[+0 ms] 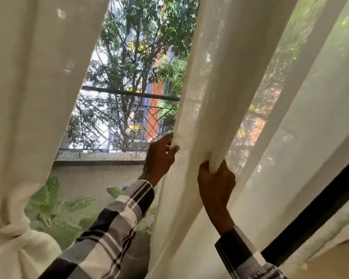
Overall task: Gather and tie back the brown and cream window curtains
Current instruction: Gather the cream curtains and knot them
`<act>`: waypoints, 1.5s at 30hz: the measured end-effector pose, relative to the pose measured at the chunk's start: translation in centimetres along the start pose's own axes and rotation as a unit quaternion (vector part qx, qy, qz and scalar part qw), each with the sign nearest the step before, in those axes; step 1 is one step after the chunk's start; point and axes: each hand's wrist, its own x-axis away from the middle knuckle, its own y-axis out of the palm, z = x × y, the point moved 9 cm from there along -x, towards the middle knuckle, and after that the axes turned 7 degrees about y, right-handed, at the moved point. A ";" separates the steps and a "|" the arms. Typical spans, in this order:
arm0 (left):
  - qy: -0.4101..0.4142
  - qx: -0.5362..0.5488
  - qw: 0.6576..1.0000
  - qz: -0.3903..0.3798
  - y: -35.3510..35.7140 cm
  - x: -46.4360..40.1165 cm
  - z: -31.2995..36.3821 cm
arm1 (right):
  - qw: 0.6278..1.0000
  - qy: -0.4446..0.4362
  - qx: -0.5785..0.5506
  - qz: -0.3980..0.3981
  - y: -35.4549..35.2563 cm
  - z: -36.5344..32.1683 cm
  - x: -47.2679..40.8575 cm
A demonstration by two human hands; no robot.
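Setting: window bay with daylight coming through pale drapes; nothing here serves as a surface, so places are given by the window itself.
Nearest, sleeves: two checked black, grey and white shirt sleeves point(117, 224) reach up from the lower edge of the view.
Right hand: right hand point(216, 182) has its fingers curled round a bunched vertical fold of the sheer cream fabric curtain panel on the right point(220, 87), gripping it firmly.
Left hand: left hand point(159, 156) pinches the inner edge of that same panel between thumb and fingers, just beside the right hand and a little higher.
Task thing, right side: the panel hangs from above, out of view, partly gathered between the two hands, its outer folds loose toward the right edge of the window.
Task thing, left side: a second cream fabric curtain panel on the left point(34, 87) is cinched low at the lower left corner, apparently tied already.
Brown curtain: none can be made out.
Frame: a dark window frame bar point(314, 206) slants behind the right panel.
Beyond: green potted leaves point(69, 208), then a metal lattice balcony railing point(121, 121), then trees point(141, 47) and an orange building wall.
Step, as judged: gathering the right panel; tying not yet done, and no tie-back is visible.
Risk: outer folds could be left out of the bundle because only the inner part is held.
Risk: a hard pull could strain the thin fabric or its hanging fittings above.
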 end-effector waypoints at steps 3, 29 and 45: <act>0.086 -0.116 0.989 0.010 0.2 2.3 1.6 | 1.000 -0.021 0.016 -0.007 0.9 1.2 0.2; 0.033 -0.322 0.910 0.258 1.5 15.6 10.4 | 0.981 -0.148 -0.126 -0.022 -11.3 8.0 -3.1; 0.150 -0.323 0.910 0.212 3.2 15.2 15.1 | 0.970 -0.140 -0.139 -0.144 -6.2 7.4 0.8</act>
